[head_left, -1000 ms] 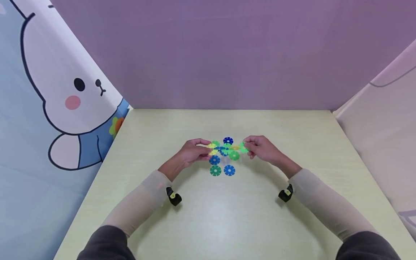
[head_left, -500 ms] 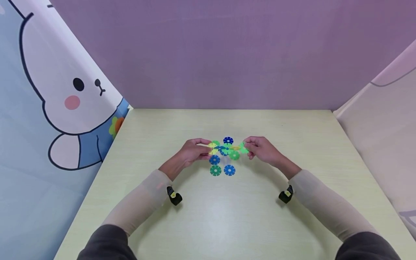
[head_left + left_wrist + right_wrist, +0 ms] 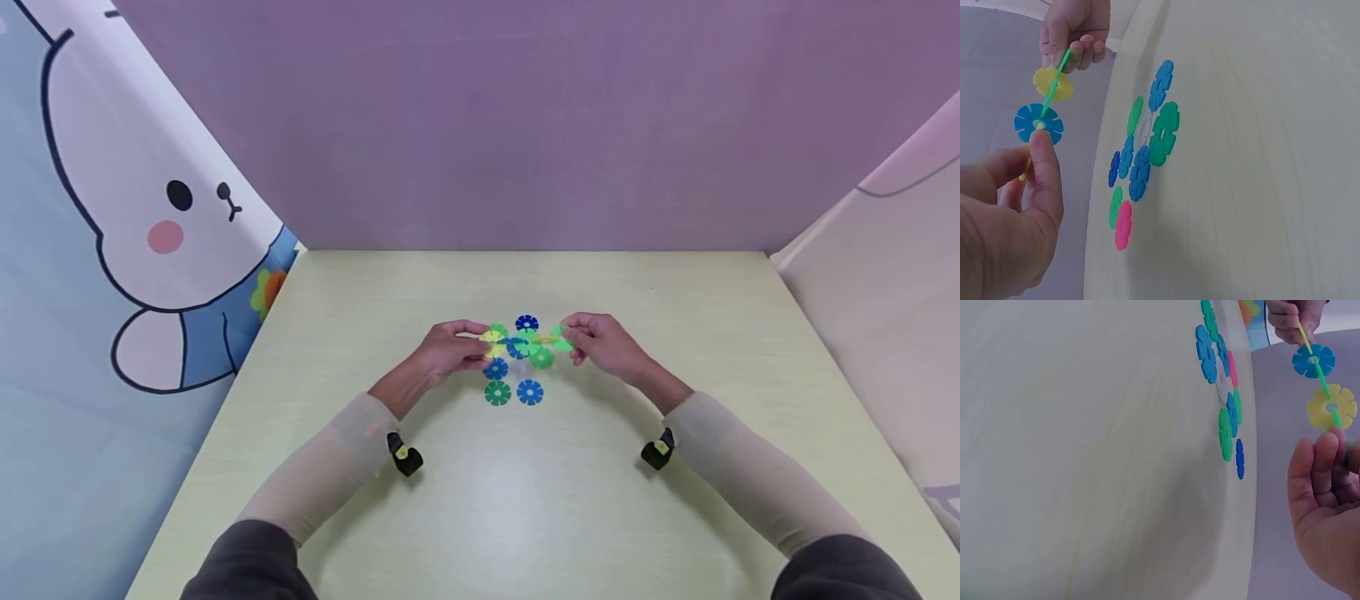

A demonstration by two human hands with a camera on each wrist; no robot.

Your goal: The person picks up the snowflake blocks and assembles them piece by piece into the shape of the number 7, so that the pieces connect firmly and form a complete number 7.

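Slotted plastic flower discs, joined edge to edge in a short chain, hang between my two hands above the table. My left hand [image 3: 450, 348] pinches the yellow disc [image 3: 491, 343] at one end between thumb and fingers. At the other end my right hand [image 3: 606, 343] pinches a light green disc [image 3: 559, 339], partly hidden by the fingers. Between them, a blue disc [image 3: 1023, 122] slots into the left yellow one, then a green disc [image 3: 1322, 378] seen edge-on, then a second yellow disc [image 3: 1345, 405].
Loose discs lie flat on the pale table [image 3: 480, 500] below the chain: several blue ones [image 3: 530, 392], several green ones [image 3: 497, 392], a pink one [image 3: 1123, 225] and a whitish one [image 3: 1222, 387]. A purple wall [image 3: 525, 125] stands behind the table.
Both hands stay almost where they were. Near the right hand, the chain's yellow and green discs have turned slightly. The loose discs have not moved.
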